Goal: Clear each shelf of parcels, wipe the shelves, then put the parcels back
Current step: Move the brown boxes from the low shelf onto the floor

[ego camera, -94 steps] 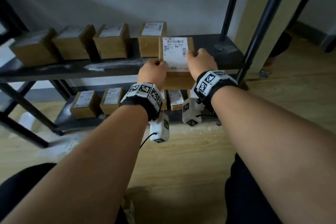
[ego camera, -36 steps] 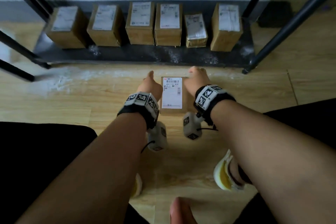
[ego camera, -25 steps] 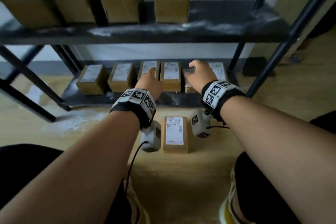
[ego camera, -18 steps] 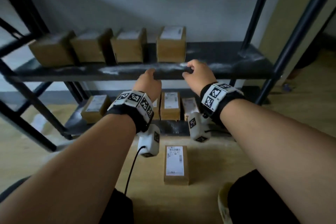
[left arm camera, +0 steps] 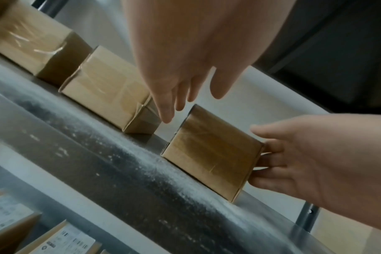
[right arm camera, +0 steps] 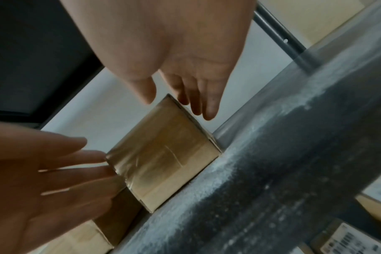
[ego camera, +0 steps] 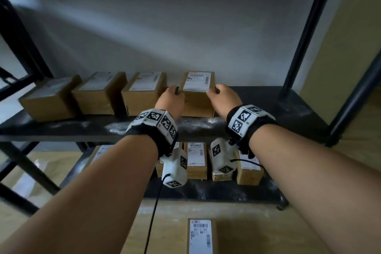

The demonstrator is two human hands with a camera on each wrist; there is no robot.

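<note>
On the dusty black middle shelf stands a row of brown cardboard parcels with white labels. Both my hands are at the rightmost parcel. My left hand is at its left side with fingers straight, and in the right wrist view its fingertips touch the left edge of the parcel. My right hand lies against the right side, fingers straight on that face, thumb over the top. The parcel rests flat on the shelf. Another labelled parcel lies on the wooden floor below.
Three more parcels stand to the left on the same shelf, the nearest close beside my left hand. White dust streaks the front edge. Several parcels sit on the lower shelf. Black uprights frame the right end.
The parcel I held in both hands was set down on the floor. Both hands then rose to the middle shelf and now flank its rightmost parcel.
</note>
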